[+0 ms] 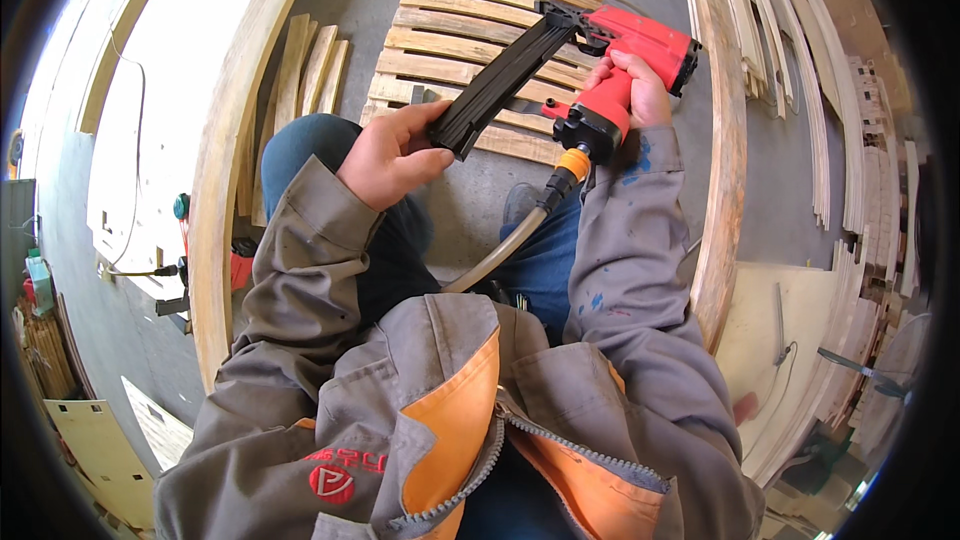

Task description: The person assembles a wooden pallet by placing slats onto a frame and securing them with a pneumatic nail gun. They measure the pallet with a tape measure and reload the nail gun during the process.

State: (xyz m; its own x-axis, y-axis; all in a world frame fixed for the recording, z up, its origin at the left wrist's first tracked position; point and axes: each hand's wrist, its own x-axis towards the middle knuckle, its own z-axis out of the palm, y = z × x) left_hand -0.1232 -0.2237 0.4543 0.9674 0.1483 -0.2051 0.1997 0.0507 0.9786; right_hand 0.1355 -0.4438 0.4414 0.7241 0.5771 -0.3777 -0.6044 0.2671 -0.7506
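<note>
A red and black pneumatic nail gun [650, 35] is held up in front of my knees. Its handle sits in my right hand [645, 92], whose fingers are wrapped round it. The long black magazine [508, 78] slants down toward the left. At its lower end my left hand [395, 155] grips it with thumb and fingers; the fingertips are partly hidden behind it. From the handle's base, an orange coupling [573, 162] leads to a clear air hose [512, 245] that runs down between my legs.
Beyond the gun lies a slatted wooden panel [440, 15]. Long wooden beams stand left [225, 170] and right [722, 140] of me. Short boards [318, 70] lie inside the left beam. A second red tool [240, 265] is by that beam; stacked strips [850, 140] lie far right.
</note>
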